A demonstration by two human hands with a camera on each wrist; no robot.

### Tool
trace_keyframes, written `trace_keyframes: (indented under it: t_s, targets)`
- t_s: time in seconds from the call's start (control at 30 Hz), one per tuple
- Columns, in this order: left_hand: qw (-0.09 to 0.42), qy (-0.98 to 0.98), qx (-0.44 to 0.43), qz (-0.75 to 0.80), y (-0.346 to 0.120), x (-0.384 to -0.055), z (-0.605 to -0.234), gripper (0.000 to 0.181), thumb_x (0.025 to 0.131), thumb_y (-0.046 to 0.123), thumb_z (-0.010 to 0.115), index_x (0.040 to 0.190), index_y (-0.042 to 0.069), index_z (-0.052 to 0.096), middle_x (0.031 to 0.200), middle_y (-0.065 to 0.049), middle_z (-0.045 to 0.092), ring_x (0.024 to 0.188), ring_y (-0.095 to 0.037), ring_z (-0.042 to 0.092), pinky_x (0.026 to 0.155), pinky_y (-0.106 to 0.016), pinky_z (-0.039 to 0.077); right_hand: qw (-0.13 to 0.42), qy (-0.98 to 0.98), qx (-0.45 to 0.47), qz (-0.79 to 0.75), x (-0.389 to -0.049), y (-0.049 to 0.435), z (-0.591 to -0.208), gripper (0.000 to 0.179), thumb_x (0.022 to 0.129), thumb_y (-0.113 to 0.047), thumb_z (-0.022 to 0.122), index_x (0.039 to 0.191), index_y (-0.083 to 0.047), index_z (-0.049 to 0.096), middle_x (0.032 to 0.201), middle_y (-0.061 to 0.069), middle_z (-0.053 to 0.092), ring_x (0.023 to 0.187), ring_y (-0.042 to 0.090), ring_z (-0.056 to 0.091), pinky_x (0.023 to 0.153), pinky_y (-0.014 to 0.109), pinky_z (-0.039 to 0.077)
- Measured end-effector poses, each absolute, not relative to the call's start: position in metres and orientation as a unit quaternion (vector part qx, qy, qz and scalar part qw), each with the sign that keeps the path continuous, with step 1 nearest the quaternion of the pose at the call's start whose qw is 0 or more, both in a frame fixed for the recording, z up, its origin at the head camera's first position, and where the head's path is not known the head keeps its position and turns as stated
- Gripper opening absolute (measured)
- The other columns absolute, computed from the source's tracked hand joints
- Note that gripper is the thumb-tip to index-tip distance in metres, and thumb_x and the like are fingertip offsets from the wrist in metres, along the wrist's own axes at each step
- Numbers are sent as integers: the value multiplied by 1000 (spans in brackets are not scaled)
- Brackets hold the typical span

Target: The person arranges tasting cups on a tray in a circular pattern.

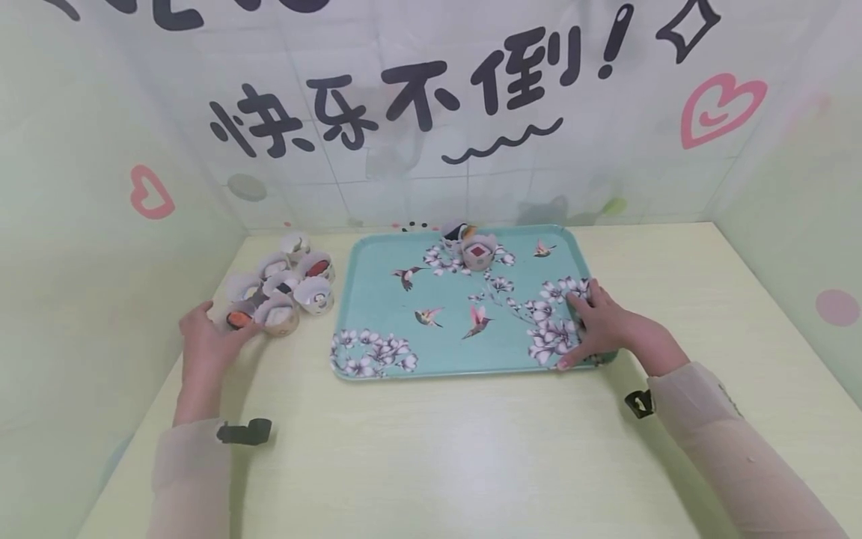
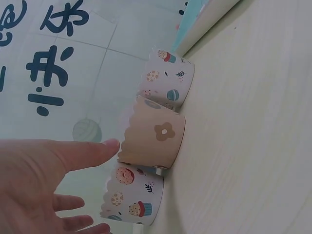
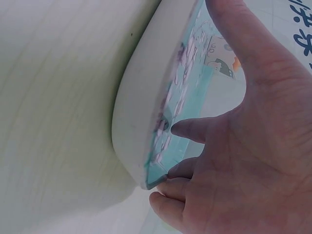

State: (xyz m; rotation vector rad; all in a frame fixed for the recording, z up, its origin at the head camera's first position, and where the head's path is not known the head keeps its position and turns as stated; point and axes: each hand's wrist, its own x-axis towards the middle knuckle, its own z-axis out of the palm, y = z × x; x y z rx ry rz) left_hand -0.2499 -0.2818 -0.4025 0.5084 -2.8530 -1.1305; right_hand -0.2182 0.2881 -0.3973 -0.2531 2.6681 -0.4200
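I have the left hand (image 1: 207, 343) at the near left side of a bunch of paper cups (image 1: 279, 284), thumb and fingers spread apart around the nearest ones. The wrist view puts its thumb tip right by the scalloped rim of a tan cup (image 2: 148, 139); I can't tell whether they touch. The right hand (image 1: 602, 326) is spread over the near right corner of the blue tray (image 1: 373, 299), fingers at its rim. More cups (image 1: 479, 258) stand near the tray's far edge, well apart from both hands.

My right hand hides that tray corner, and its thumb runs out of the top of its wrist view. The cups overlap at the back of the tray, so I can't count them surely. Small things show inside several cups, one orange and one red, too small for me to name.

Tray and bunch sit on a pale table (image 1: 438, 449), the bunch left of the tray. Behind hangs a whitish sheet (image 1: 417, 45) with black writing and a pink heart (image 1: 722, 111).
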Motion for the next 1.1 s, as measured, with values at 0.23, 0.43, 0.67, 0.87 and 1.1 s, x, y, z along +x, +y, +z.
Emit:
trace_keyframes:
  t_s: [0.23, 0.43, 0.67, 0.87, 1.1]
  targets:
    - [-15, -904, 163, -395, -292, -254, -407, 103, 84, 44, 66, 147, -4, 1, 150, -30, 17, 132, -48, 28, 105, -56, 31, 212, 961, -84, -158, -217, 290, -400, 133, 55, -62, 81, 148, 5, 13, 146, 39, -14, 135, 56, -4, 105, 67, 20]
    - [-38, -908, 146, -390, -296, -255, -406, 100, 86, 42, 65, 147, -6, 2, 150, -32, 15, 132, -50, 27, 105, -57, 30, 209, 962, -88, -155, -219, 292, -403, 134, 54, -65, 79, 148, 4, 12, 146, 39, -15, 136, 55, -5, 106, 66, 18]
    - [-44, -918, 141, -368, -299, -257, -407, 93, 88, 42, 62, 146, -7, 8, 148, -34, 18, 130, -50, 30, 102, -58, 32, 205, 963, -89, -151, -220, 292, -403, 134, 54, -65, 79, 148, 5, 13, 146, 39, -14, 136, 55, -4, 106, 66, 19]
    - [-49, -919, 157, -358, -300, -257, -406, 89, 89, 44, 58, 146, -8, 13, 148, -34, 20, 129, -50, 31, 101, -58, 33, 206, 962, -89, -153, -219, 289, -401, 133, 55, -63, 80, 147, 5, 13, 146, 40, -13, 135, 55, -4, 106, 66, 20]
    - [-48, -920, 167, -350, -303, -255, -405, 89, 89, 50, 56, 145, -6, 17, 148, -32, 22, 129, -49, 31, 102, -58, 32, 208, 962, -88, -154, -218, 289, -400, 132, 56, -62, 80, 147, 5, 13, 146, 40, -14, 135, 56, -4, 106, 66, 20]
